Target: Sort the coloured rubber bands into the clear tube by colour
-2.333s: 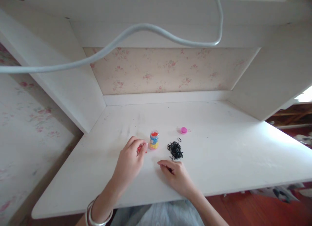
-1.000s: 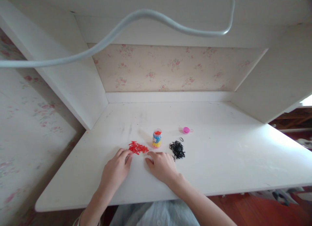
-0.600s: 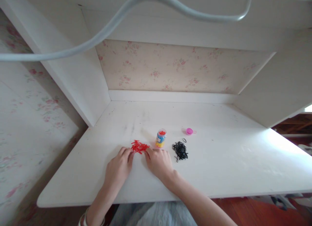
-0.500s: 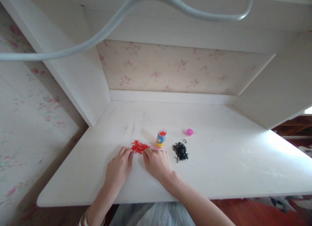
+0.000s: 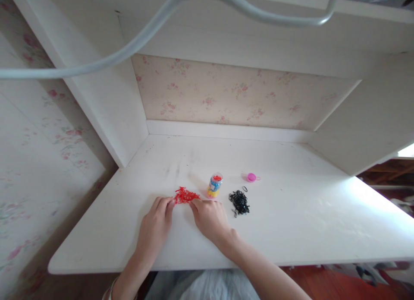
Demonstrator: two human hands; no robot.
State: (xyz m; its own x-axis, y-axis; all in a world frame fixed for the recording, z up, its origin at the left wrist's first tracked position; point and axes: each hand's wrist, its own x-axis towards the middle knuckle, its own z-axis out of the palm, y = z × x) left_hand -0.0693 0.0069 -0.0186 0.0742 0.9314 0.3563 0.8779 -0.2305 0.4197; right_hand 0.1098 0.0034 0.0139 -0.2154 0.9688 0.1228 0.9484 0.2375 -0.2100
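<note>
A small loose pile of red rubber bands [image 5: 185, 195] lies on the white desk between my hands. At its left edge is my left hand [image 5: 155, 218], thumb and fingertips drawn together against the bands. My right hand [image 5: 210, 216] is at the pile's lower right, its fingers curled in and pinched by the red bands. What exactly sits between the fingertips of either hand is too small to tell. Just beyond my right hand stands an uncapped clear jar [image 5: 215, 185] with red, blue and yellow bands in layers.
A heap of black rubber bands [image 5: 239, 202] lies right of the jar, with one loose black band [image 5: 245, 189] behind it. Farther back is a pink lid [image 5: 251, 177]. A pale cable [image 5: 142, 41] crosses the upper view. White panels enclose the desk [image 5: 307, 218].
My left hand has shifted slightly left, at the edge of the red bands. The right hand stays nearly in place. The camera view has tilted a little.
</note>
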